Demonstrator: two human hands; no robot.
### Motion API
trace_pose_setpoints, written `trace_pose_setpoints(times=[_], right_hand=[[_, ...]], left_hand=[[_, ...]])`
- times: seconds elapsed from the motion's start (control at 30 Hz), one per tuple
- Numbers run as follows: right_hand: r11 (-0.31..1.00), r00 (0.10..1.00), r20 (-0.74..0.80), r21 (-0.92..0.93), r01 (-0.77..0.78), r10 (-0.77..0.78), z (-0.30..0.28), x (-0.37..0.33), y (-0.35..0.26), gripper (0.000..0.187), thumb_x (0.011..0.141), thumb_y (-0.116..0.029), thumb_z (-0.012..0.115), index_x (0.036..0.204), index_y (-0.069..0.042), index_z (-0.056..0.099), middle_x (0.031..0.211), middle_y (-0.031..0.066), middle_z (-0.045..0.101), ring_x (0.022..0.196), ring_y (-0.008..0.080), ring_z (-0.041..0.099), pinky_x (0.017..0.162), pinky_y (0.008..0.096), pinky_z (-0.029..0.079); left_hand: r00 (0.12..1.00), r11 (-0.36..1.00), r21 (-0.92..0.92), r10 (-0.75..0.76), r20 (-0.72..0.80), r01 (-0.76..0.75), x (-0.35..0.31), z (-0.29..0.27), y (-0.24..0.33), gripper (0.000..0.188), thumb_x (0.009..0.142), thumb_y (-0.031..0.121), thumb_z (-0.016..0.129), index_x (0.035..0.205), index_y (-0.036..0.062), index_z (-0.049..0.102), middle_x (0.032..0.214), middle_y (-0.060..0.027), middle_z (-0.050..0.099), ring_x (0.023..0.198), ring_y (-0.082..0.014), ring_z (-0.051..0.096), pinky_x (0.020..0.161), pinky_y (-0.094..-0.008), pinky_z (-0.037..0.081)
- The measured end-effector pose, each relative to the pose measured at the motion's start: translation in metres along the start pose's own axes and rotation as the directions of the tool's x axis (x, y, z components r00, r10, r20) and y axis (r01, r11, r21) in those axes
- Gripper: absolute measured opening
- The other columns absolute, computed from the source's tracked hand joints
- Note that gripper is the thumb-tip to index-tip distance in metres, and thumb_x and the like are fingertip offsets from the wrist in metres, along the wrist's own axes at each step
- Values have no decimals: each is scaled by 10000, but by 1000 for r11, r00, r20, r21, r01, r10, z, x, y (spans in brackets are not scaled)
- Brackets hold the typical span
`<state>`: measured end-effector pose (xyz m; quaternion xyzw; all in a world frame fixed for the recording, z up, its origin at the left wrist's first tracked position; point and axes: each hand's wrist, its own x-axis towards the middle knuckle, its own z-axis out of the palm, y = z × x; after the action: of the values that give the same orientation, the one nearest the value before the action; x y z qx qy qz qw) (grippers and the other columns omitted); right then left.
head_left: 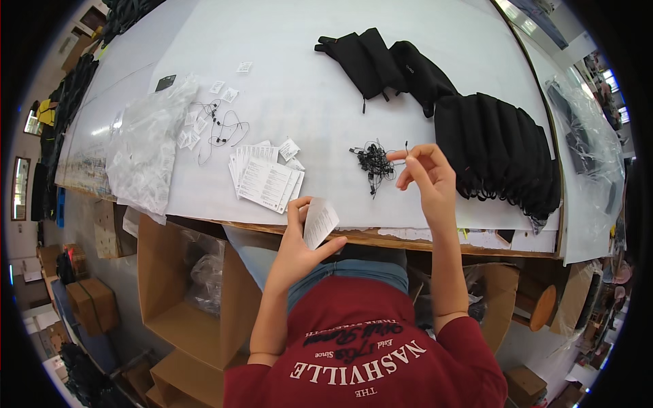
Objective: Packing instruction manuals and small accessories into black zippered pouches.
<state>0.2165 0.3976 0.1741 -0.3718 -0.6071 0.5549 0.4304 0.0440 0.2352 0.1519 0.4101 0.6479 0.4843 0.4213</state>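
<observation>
My left hand (297,239) is closed on a white printed card (320,223), bent a little, at the table's near edge. Up and to the right, my right hand (430,175) pinches a small black tag string (407,145) between thumb and finger. Just left of that hand lies a tangled pile of black tag strings (373,163). A fanned stack of printed cards (264,182) rests on the table beyond my left hand, with small white labels (289,148) along its far edge.
Black fabric pouches (476,143) lie in an overlapping row at the right, more pouches (367,64) farther back. A clear plastic bag (146,153) sits at the left, beside loose strings (221,126). Cardboard boxes (180,285) stand below the white table (286,81).
</observation>
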Motion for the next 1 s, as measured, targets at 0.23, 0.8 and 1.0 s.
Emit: trace_pose_setpoints(times=[0.23, 0.8, 1.0], right_hand=[[889, 897, 314, 237, -391, 311, 24, -43, 13, 90, 885, -100, 601, 874, -26, 551, 575, -71, 418, 513, -5, 302, 482, 187, 225], [956, 985, 170, -289, 52, -2, 48, -61, 2, 89, 765, -84, 720, 830, -44, 675, 496, -55, 340, 449, 21, 257, 416, 219, 205], [947, 985, 159, -302, 114, -68, 50, -62, 4, 96, 748, -74, 721, 830, -54, 676, 499, -29, 363, 449, 46, 285, 416, 230, 227]], left_hand=[[989, 986, -149, 53, -135, -73, -4, 16, 3, 375, 799, 25, 680, 1117, 35, 480, 961, -34, 529, 847, -94, 522, 771, -235, 432], [883, 949, 217, 296, -365, -228, -5, 25, 10, 129, 757, 8, 707, 871, 13, 646, 737, -47, 536, 623, -139, 506, 577, -257, 410], [852, 909, 321, 378, -362, -267, -5, 27, 12, 156, 743, -10, 714, 885, 18, 656, 717, -47, 519, 595, -132, 499, 541, -253, 409]])
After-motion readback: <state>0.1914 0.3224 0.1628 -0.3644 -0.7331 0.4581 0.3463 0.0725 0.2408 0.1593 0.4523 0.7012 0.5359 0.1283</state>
